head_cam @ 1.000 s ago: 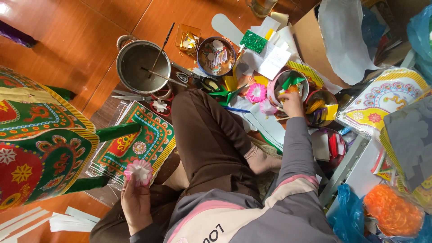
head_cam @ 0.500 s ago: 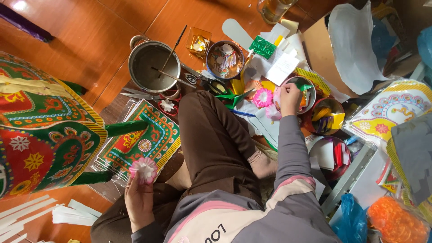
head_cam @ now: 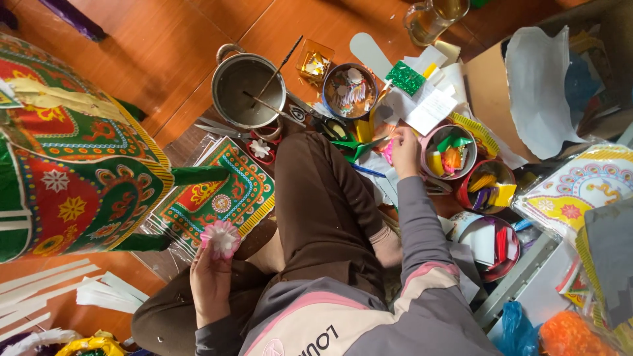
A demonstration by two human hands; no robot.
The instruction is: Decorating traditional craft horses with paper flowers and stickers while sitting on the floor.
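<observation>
I sit on the floor in brown trousers with my knee raised. My left hand (head_cam: 210, 280) is low at the left and holds up a small pink and white paper flower (head_cam: 221, 237) by its base. My right hand (head_cam: 403, 150), in a grey sleeve, reaches past my knee. Its fingers are closed down on a pink paper piece (head_cam: 388, 153) lying among paper scraps. Just right of that hand stands a round tin (head_cam: 450, 150) filled with green, yellow and orange paper bits.
A steel pot (head_cam: 248, 91) with sticks in it stands ahead. Beside it are a bowl of paper trimmings (head_cam: 349, 91) and scissors (head_cam: 343, 132). A patterned red-green lantern (head_cam: 72, 178) fills the left. Patterned sheets (head_cam: 221, 194), more tins (head_cam: 486, 186), cardboard (head_cam: 491, 99) and a glass mug (head_cam: 428, 16) crowd the floor.
My right hand has come off the tin of coloured paper bits and down onto the pink piece beside my knee. The view has shifted. My left hand still holds the flower.
</observation>
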